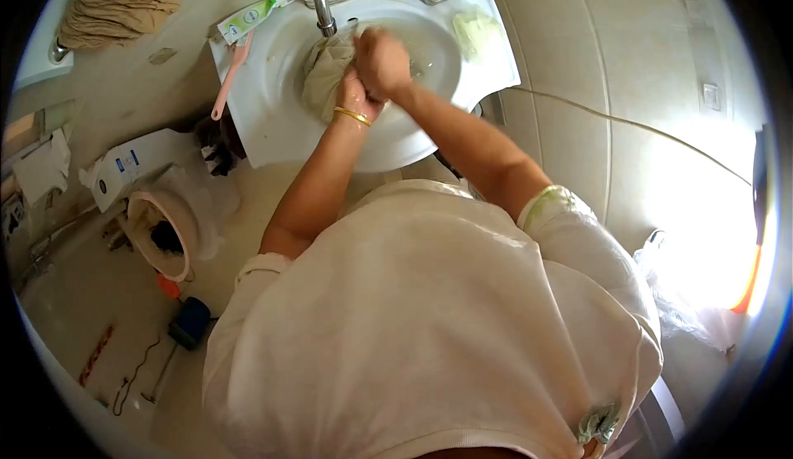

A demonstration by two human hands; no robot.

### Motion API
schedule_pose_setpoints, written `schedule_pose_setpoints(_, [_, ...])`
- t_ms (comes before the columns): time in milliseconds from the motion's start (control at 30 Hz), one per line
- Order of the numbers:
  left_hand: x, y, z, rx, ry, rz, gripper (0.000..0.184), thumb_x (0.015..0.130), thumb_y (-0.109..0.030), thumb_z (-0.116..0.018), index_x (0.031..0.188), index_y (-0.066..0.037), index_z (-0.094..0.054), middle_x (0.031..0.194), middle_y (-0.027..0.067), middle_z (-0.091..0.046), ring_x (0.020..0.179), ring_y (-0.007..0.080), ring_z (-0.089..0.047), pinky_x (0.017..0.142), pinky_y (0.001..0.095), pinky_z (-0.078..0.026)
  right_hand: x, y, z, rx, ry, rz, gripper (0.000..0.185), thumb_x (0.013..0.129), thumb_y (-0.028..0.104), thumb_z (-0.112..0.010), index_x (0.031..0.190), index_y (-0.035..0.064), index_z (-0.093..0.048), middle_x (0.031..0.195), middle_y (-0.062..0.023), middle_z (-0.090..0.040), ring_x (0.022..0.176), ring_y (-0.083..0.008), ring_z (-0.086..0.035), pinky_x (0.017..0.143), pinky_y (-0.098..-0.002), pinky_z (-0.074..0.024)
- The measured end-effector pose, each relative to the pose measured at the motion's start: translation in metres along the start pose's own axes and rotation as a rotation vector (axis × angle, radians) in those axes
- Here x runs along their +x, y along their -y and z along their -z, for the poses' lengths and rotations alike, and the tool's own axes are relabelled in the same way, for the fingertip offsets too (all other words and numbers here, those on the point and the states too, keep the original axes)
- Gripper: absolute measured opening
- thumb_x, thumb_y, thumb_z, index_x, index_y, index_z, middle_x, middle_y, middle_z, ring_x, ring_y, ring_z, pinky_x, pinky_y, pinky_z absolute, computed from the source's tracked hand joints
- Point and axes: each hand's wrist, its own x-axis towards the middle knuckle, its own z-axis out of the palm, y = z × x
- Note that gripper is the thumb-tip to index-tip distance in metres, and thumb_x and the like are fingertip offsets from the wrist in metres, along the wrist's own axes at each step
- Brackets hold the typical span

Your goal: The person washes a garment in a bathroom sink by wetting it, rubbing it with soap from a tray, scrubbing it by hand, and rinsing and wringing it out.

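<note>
Holding cloth (325, 78), seemingly, in sink (396, 143)

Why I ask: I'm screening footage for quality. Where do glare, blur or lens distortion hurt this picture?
Head view: glare burns out the right side, above the clear plastic; wide-angle distortion bows the tile lines on the wall, and the corners go black; the right hand looks motion-blurred, the left hand a little clearer; the lower left is dim.

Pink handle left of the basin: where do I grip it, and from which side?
Probably pinch the pink handle near its free end, from the left: it juts past the sink's edge; the other lies by the green-and-white pack.
</note>
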Motion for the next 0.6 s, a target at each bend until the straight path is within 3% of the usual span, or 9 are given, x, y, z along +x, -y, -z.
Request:
schedule_pose_setpoints(100, [0.004, 0.0, -0.01, 0.06, -0.031, -0.07, 0.034, 0.087, -0.036, -0.043, 0.109, -0.011, -0.049, 0.109, 0.0021, -0.054, 0.095, 0.0175, -0.053, 0.08, 0.0324, -0.045, 0.028, -0.023, -0.01, 0.078, -0.061, -0.126, 0.031, 0.083, 0.032, -0.048, 0.083, 0.0023, -0.055, 0.087, -0.0246, -0.054, 0.082, -0.0394, -0.053, 0.074, -0.0453, -0.0424])
schedule_pose_setpoints(167, [0.075, -0.006, 0.075, 0.395, 0.31, -0.314, 0.035, 0.087, -0.041, -0.04, 0.104, -0.012, -0.051, 0.099, 0.0031, -0.055, 0.089, 0.0181, -0.053, 0.08, 0.034, -0.044, -0.011, -0.007, -0.01, 0.027, -0.288, 0.187, 0.027, 0.079, 0.027, -0.054, 0.076, 0.0003, -0.056, 0.084, -0.0262, -0.053, 0.074, -0.0418, -0.054, 0.067, -0.0456, -0.0441])
schedule_pose_setpoints(233, [0.007, -0.021, 0.024, 0.092, 0.345, 0.081, 0.034, 0.088, -0.042, -0.039, 0.098, -0.012, -0.052, 0.088, 0.0043, -0.055, 0.082, 0.0187, -0.053, 0.081, 0.0369, -0.043, -0.062, 0.028, 0.013, 0.176, -0.037, 0.29, 0.024, 0.077, 0.027, -0.057, 0.079, 0.0035, -0.056, 0.085, -0.0238, -0.053, 0.078, -0.0399, -0.054, 0.071, -0.0444, -0.0439])
schedule_pose_setpoints(267, [0.036, -0.015, 0.049, 0.028, 0.596, 0.063, 0.033, 0.088, -0.04, -0.039, 0.1, -0.012, -0.052, 0.09, 0.0047, -0.055, 0.084, 0.0182, -0.053, 0.08, 0.0365, -0.043, -0.057, 0.026, 0.007, 0.114, -0.092, 0.279, 0.024, 0.078, 0.027, -0.057, 0.081, 0.0034, -0.055, 0.084, -0.023, -0.053, 0.078, -0.0397, -0.054, 0.07, -0.0441, -0.0438])
schedule_pose_setpoints(333, [0.037, -0.005, 0.037, 0.047, 0.399, 0.005, 0.032, 0.088, -0.036, -0.038, 0.103, -0.012, -0.051, 0.097, 0.0043, -0.055, 0.089, 0.0184, -0.053, 0.08, 0.0346, -0.044, -0.024, 0.016, 0.006, 0.011, -0.107, 0.136, 0.025, 0.079, 0.027, -0.056, 0.086, 0.0031, -0.052, 0.084, -0.0219, -0.055, 0.079, -0.039, -0.054, 0.07, -0.044, -0.0438])
schedule_pose_setpoints(367, [0.008, -0.001, -0.002, 0.132, -0.053, -0.035, 0.031, 0.089, -0.034, -0.036, 0.106, -0.012, -0.05, 0.102, 0.0035, -0.055, 0.093, 0.0191, -0.053, 0.081, 0.033, -0.044, 0.003, 0.008, 0.012, -0.026, -0.066, 0.005, 0.026, 0.08, 0.027, -0.054, 0.089, 0.0028, -0.051, 0.086, -0.0216, -0.055, 0.08, -0.0384, -0.054, 0.069, -0.0442, -0.0438])
schedule_pose_setpoints(400, [0.005, 0.003, -0.005, 0.038, -0.037, -0.066, 0.032, 0.089, -0.032, -0.037, 0.106, -0.01, -0.051, 0.101, 0.0039, -0.056, 0.089, 0.0158, -0.056, 0.072, 0.0298, -0.049, 0.019, 0.003, 0.015, -0.004, -0.183, -0.036, 0.027, 0.08, 0.027, -0.054, 0.089, 0.0022, -0.049, 0.086, -0.02, -0.056, 0.08, -0.0378, -0.055, 0.069, -0.0446, -0.0435])
schedule_pose_setpoints(533, [0.006, -0.009, -0.002, 0.059, 0.089, -0.016, 0.03, 0.088, -0.031, -0.037, 0.102, -0.009, -0.051, 0.101, 0.0053, -0.057, 0.09, 0.0169, -0.056, 0.076, 0.03, -0.047, -0.011, 0.006, 0.014, 0.091, -0.157, 0.033, 0.028, 0.079, 0.026, -0.056, 0.092, 0.001, -0.053, 0.091, -0.023, -0.056, 0.084, -0.0383, -0.055, 0.073, -0.0424, -0.0445])
schedule_pose_setpoints(600, [0.039, -0.012, 0.048, 1.135, 0.217, -0.427, 0.029, 0.088, -0.035, -0.037, 0.099, -0.012, -0.051, 0.098, 0.004, -0.055, 0.09, 0.0173, -0.053, 0.079, 0.0312, -0.042, -0.048, 0.019, 0.011, 0.014, -0.177, 0.216, 0.028, 0.078, 0.027, -0.057, 0.089, 0.0013, -0.055, 0.087, -0.0251, -0.054, 0.082, -0.0405, -0.054, 0.072, -0.0429, -0.0447])
